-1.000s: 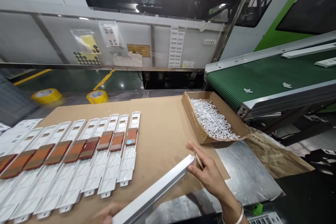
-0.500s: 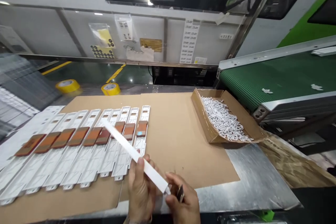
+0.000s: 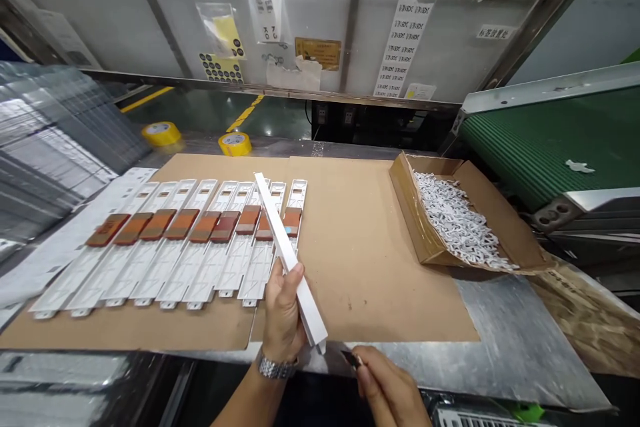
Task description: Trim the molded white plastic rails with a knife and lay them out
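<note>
My left hand, with a metal watch at its wrist, is wrapped round a long white plastic strip. The strip slants over the cardboard, its lower end showing a small pointed tab. Just right of that end, my right hand is closed on a small dark blade, whose tip points left, apart from the strip. A row of similar white plastic strips lies on the cardboard sheet to the left. Across their middles rest reddish-brown blocks, one on each; the held strip covers part of the row.
An open cardboard box of small white plastic pieces stands at right, beside a green conveyor belt. Two yellow tape rolls sit at the back. Wrapped grey stacks stand at left. The metal table edge runs along the front.
The blade in my right hand has come away from the strip's lower end, down and to the right. The strip now stands steeper in my left hand. The whole view has shifted.
</note>
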Demonstrator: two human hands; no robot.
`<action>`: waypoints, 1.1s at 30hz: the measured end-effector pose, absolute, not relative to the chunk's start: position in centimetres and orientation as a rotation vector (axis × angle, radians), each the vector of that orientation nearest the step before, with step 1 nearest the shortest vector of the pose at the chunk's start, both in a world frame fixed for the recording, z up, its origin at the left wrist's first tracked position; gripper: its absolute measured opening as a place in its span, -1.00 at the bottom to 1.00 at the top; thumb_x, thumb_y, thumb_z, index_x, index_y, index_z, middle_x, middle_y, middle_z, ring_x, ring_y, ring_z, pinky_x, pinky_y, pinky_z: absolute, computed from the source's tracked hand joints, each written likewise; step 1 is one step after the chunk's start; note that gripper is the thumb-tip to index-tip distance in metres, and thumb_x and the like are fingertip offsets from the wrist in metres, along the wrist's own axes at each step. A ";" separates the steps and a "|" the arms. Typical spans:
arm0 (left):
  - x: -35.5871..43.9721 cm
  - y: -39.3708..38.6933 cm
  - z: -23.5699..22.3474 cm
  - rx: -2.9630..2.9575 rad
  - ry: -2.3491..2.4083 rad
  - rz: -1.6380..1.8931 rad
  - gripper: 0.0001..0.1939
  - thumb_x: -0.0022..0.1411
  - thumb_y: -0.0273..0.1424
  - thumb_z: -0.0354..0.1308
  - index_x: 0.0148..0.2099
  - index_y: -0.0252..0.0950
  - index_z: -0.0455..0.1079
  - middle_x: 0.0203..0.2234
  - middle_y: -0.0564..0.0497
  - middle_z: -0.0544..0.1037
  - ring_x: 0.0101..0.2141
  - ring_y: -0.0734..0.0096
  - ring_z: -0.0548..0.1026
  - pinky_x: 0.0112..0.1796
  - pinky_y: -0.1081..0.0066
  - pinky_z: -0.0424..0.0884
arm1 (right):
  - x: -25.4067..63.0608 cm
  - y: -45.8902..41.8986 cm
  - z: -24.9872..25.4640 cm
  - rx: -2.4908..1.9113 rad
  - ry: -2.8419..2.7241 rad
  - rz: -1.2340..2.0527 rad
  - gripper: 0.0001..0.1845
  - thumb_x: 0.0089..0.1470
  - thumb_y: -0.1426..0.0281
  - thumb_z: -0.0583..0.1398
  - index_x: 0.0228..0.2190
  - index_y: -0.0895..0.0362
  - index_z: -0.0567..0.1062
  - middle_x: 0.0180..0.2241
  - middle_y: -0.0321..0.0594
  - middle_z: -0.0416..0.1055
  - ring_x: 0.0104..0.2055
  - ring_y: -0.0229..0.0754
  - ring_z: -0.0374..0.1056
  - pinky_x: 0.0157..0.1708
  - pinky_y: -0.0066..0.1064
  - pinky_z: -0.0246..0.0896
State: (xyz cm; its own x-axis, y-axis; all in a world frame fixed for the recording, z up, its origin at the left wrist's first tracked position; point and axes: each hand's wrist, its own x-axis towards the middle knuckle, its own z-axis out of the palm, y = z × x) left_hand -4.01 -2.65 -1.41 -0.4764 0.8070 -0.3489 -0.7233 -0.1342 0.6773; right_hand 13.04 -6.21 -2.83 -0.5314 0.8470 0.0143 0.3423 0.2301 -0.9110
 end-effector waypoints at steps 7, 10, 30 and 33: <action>-3.9 -2.9 -1.2 0.136 0.994 1.791 -0.61 -0.04 -0.35 0.30 -0.15 -0.23 0.26 -0.63 0.23 0.25 -0.71 0.72 0.13 -0.70 0.65 0.03 | 11.8 -6.4 -3.7 -1.178 -2.140 0.972 -0.63 0.26 0.26 -0.08 -0.55 0.08 0.24 -0.64 -0.40 0.20 -0.63 -0.34 0.14 -0.60 -0.54 -0.04; -4.0 -3.0 -1.2 0.141 0.999 1.777 -0.56 -0.03 -0.34 0.30 -0.10 -0.23 0.26 -0.67 0.25 0.22 -0.74 0.71 0.10 -0.71 0.63 0.01 | 11.6 -6.4 -3.9 -1.193 -2.161 0.921 -0.63 0.27 0.26 -0.10 -0.55 0.08 0.22 -0.66 -0.40 0.19 -0.65 -0.34 0.12 -0.60 -0.53 -0.07; -3.7 -3.4 -0.9 0.180 1.027 1.758 -0.69 -0.03 -0.33 0.29 -0.25 -0.22 0.26 -0.70 0.26 0.17 -0.75 0.70 0.08 -0.66 0.61 0.11 | 11.4 -6.5 -3.1 -1.207 -2.241 0.877 -0.60 0.28 0.26 -0.10 -0.57 0.07 0.21 -0.68 -0.41 0.21 -0.69 -0.36 0.11 -0.64 -0.51 -0.10; -3.7 -3.4 -0.9 0.181 1.042 1.762 -0.69 -0.03 -0.34 0.28 -0.23 -0.22 0.27 -0.70 0.26 0.19 -0.74 0.70 0.09 -0.66 0.60 0.12 | 11.5 -6.5 -3.2 -1.201 -2.270 0.866 -0.60 0.28 0.26 -0.11 -0.58 0.07 0.21 -0.69 -0.40 0.20 -0.69 -0.35 0.10 -0.65 -0.49 -0.11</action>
